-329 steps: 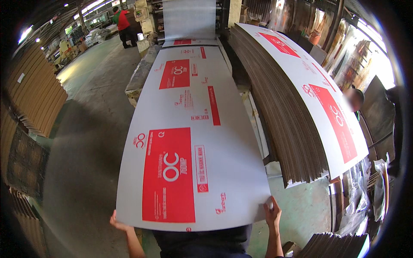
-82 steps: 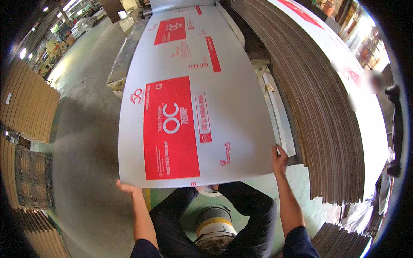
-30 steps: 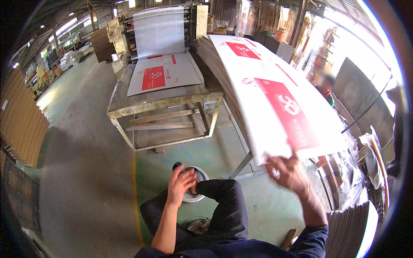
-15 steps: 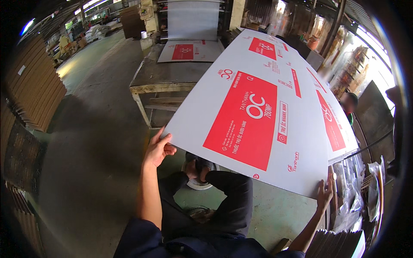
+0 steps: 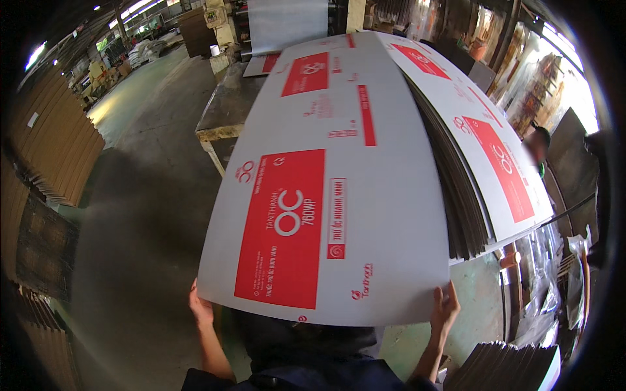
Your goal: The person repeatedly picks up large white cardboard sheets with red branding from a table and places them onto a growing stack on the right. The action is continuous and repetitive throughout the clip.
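One red-printed white sheet [image 5: 336, 189], fingers [image 5: 452, 298] holding both near corners

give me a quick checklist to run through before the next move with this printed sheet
1. Left hand on the printed sheet: ok, it holds the near left corner.
2. Right hand on the sheet: ok, it is at the near right corner.
3. Sheet free of creases: ok, none shows on the visible face, though it looks bowed.
4. Sheet clear of the stack in this view: not ok, it covers part of the stack's left side.
5. Far end of the sheet supported: cannot tell, its underside is hidden.
6. Co-worker beyond the stack has hands clear: cannot tell, the hands are not visible.
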A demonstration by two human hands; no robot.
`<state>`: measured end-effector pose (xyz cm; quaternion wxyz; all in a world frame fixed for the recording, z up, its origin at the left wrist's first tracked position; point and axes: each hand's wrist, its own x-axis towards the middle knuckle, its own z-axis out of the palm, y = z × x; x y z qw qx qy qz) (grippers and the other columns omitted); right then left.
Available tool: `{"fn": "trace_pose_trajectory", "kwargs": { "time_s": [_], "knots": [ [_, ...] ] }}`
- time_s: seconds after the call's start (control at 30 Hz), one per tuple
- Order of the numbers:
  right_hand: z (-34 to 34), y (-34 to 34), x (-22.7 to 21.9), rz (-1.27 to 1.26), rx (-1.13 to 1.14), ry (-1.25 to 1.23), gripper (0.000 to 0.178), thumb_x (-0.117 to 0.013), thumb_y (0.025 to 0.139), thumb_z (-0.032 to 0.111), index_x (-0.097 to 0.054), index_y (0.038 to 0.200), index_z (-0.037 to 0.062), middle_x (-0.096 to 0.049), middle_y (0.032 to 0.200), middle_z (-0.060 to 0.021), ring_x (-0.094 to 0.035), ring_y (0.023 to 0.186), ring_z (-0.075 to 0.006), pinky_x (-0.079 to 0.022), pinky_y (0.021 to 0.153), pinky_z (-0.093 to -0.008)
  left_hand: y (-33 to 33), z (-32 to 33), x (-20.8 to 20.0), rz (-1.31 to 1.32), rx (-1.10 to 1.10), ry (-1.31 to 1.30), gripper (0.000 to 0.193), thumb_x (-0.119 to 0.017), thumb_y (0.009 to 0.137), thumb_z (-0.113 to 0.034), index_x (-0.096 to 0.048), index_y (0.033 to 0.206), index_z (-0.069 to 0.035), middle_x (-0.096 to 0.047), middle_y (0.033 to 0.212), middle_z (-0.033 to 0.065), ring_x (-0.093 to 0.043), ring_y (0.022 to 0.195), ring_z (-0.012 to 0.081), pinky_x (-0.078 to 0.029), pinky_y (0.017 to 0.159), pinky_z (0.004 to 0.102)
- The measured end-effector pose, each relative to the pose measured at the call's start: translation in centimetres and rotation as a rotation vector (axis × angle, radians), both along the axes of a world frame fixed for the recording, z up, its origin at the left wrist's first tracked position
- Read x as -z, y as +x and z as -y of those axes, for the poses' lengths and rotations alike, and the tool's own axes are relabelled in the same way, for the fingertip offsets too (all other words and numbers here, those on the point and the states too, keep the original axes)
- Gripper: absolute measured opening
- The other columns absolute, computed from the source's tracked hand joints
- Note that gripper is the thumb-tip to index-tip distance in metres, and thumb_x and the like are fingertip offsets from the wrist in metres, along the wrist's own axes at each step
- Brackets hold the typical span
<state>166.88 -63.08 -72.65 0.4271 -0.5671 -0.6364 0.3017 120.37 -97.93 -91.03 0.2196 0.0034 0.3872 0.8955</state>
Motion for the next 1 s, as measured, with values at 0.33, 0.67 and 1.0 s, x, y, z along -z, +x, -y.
{"fn": "trace_pose_trajectory", "kwargs": {
  "time_s": [0.33, 0.67, 1.0],
  "knots": [
    [0.7, -1.2, 8.7, 0.271, -0.206, -0.184, 0.049, -0.067, 0.082, 0.022, -0.054, 0.122, -0.0034, -0.066, 0.089, -0.0112, -0.053, 0.07, -0.0083, -0.045, 0.061, -0.0249, 4.7, 9.5, 7.3, 0.164, -0.559, -0.058, 0.036, -0.042, 0.085, -0.033, -0.059, 0.099, -0.004, -0.06, 0.1, 0.0095, -0.058, 0.095, 0.0259, -0.047, 0.082, 0.0421],
    [-7.2, -8.1, 11.7, 0.462, -0.151, -0.13, 0.047, -0.063, 0.085, 0.032, -0.056, 0.122, 0.0045, -0.058, 0.065, -0.016, -0.054, 0.056, -0.0189, -0.045, 0.057, -0.0336, -6.2, -1.1, 9.1, 0.139, -0.715, -0.368, 0.035, -0.043, 0.085, -0.028, -0.062, 0.102, -0.004, -0.06, 0.104, 0.0108, -0.06, 0.092, 0.0284, -0.05, 0.08, 0.0426],
    [-21.3, -20.7, 15.9, 0.391, -0.049, 0.078, 0.042, -0.063, 0.085, 0.037, -0.064, 0.106, 0.0012, -0.069, 0.087, -0.0142, -0.066, 0.078, -0.0296, -0.05, 0.074, -0.0337, -18.0, -15.7, 8.2, 0.219, -0.726, -0.306, 0.035, -0.04, 0.082, -0.025, -0.06, 0.093, 0.002, -0.06, 0.095, 0.0123, -0.06, 0.083, 0.027, -0.051, 0.072, 0.0441]
  ]
}}
